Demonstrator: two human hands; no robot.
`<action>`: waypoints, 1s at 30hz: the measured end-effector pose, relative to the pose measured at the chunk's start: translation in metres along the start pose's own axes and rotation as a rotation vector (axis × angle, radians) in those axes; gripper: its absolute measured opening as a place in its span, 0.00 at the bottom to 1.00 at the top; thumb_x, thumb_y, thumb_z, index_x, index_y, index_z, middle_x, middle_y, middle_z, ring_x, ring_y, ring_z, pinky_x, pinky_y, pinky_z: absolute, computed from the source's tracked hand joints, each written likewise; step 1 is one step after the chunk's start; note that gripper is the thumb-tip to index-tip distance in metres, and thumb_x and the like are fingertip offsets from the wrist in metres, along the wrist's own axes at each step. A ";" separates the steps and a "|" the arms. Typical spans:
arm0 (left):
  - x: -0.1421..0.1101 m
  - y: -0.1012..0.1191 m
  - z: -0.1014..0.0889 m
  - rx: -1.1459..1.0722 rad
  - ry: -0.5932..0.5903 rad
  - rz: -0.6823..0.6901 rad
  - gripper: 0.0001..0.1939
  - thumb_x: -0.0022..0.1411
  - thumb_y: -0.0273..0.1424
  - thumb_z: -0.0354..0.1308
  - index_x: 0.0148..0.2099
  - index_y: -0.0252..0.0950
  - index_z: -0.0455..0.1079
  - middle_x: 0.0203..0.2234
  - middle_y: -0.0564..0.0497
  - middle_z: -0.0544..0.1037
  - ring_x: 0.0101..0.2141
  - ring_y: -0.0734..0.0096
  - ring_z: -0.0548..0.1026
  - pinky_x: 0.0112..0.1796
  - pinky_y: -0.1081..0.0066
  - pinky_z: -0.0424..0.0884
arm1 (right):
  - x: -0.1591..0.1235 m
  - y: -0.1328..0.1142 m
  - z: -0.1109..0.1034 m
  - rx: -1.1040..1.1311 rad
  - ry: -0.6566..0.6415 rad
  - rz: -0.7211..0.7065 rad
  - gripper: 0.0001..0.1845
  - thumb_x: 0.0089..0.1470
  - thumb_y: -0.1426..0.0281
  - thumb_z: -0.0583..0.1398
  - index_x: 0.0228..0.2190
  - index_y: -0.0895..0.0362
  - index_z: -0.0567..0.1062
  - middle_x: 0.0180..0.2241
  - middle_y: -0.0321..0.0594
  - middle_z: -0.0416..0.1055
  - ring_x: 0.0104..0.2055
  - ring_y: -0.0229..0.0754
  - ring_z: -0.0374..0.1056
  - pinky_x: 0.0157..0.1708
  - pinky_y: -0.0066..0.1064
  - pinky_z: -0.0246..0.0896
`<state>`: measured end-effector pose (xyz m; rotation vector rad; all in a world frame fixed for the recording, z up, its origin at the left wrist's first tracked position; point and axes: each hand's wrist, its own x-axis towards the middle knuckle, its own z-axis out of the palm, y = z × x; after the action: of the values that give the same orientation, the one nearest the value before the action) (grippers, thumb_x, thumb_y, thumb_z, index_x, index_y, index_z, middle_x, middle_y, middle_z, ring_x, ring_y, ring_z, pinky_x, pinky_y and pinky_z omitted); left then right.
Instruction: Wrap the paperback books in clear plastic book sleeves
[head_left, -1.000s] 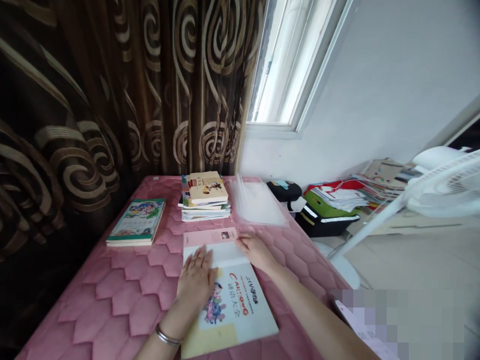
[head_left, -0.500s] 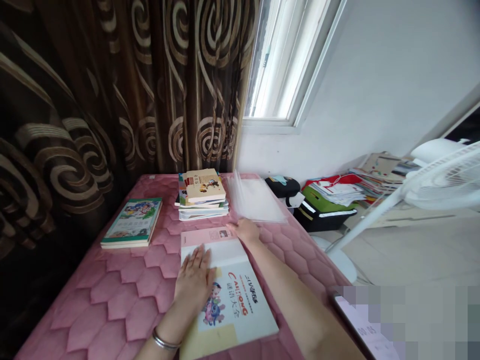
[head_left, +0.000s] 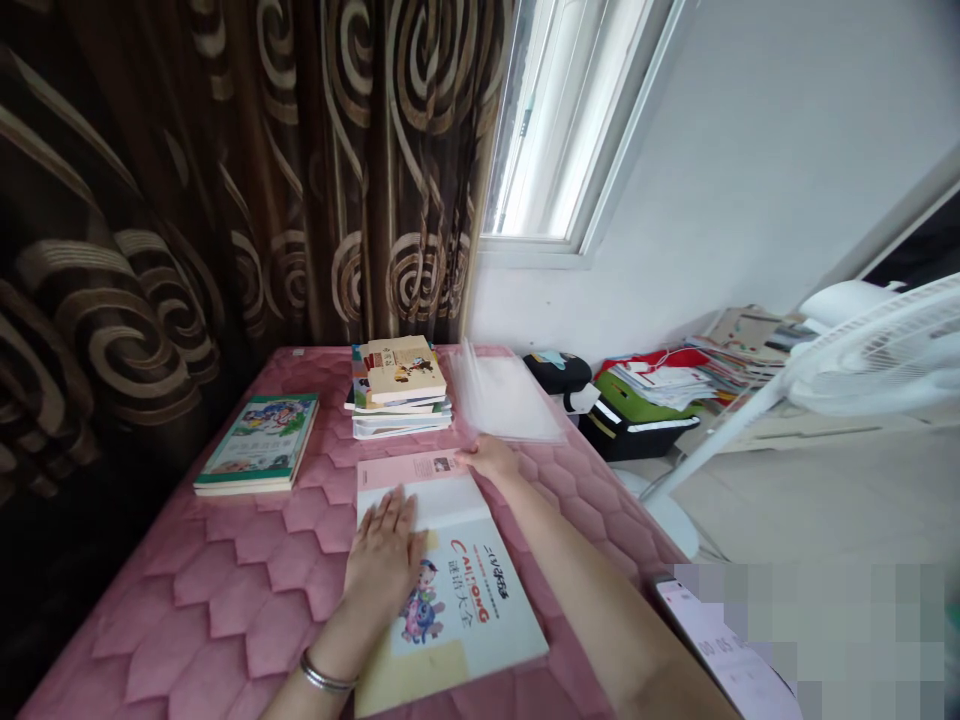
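Note:
An open book (head_left: 480,640) with red and black lettering and a cartoon picture lies on the pink quilted surface, a pink printed flap (head_left: 397,468) at its far end. My left hand (head_left: 384,545) rests flat on the book, fingers stretched out across the pale area below the flap; a silver bracelet is on that wrist. At the flap's far right corner, my right hand (head_left: 491,460) has its fingers closed on the edge. Just beyond it lie clear plastic sheets (head_left: 514,400), their left edge standing up.
A stack of books (head_left: 401,385) stands at the back, and green-edged books (head_left: 259,445) lie on the left. A phone (head_left: 712,640) is at the near right. Beyond the quilted edge (head_left: 600,490) are a white fan (head_left: 757,400), a black-and-green box (head_left: 637,425) and piled papers.
The view has shifted slightly, so everything appears a little further left. My left hand stays flat on the book, and my right hand remains at the flap's corner.

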<state>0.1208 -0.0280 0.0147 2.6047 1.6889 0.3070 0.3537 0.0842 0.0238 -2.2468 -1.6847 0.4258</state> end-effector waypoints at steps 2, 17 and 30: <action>0.000 0.000 0.000 -0.004 0.010 -0.001 0.26 0.68 0.36 0.42 0.66 0.34 0.56 0.65 0.44 0.57 0.63 0.60 0.58 0.62 0.55 0.56 | 0.001 -0.007 0.005 -0.022 0.059 0.055 0.23 0.53 0.51 0.59 0.35 0.60 0.77 0.38 0.53 0.77 0.42 0.53 0.73 0.35 0.34 0.61; -0.001 0.002 -0.001 -0.011 0.008 -0.012 0.26 0.68 0.36 0.42 0.65 0.33 0.57 0.65 0.44 0.56 0.63 0.59 0.57 0.62 0.55 0.55 | -0.009 0.010 -0.005 0.026 -0.043 -0.061 0.15 0.43 0.59 0.67 0.30 0.56 0.76 0.32 0.39 0.78 0.35 0.45 0.73 0.32 0.28 0.60; -0.001 -0.002 0.002 -0.016 0.040 0.009 0.26 0.68 0.36 0.42 0.65 0.34 0.58 0.64 0.44 0.57 0.63 0.60 0.59 0.61 0.56 0.57 | -0.025 -0.022 -0.005 -0.079 0.066 -0.092 0.14 0.58 0.68 0.55 0.43 0.58 0.76 0.43 0.49 0.76 0.46 0.48 0.71 0.45 0.33 0.61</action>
<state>0.1189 -0.0279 0.0126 2.6128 1.6793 0.3736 0.3298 0.0654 0.0390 -2.2014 -1.7917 0.2649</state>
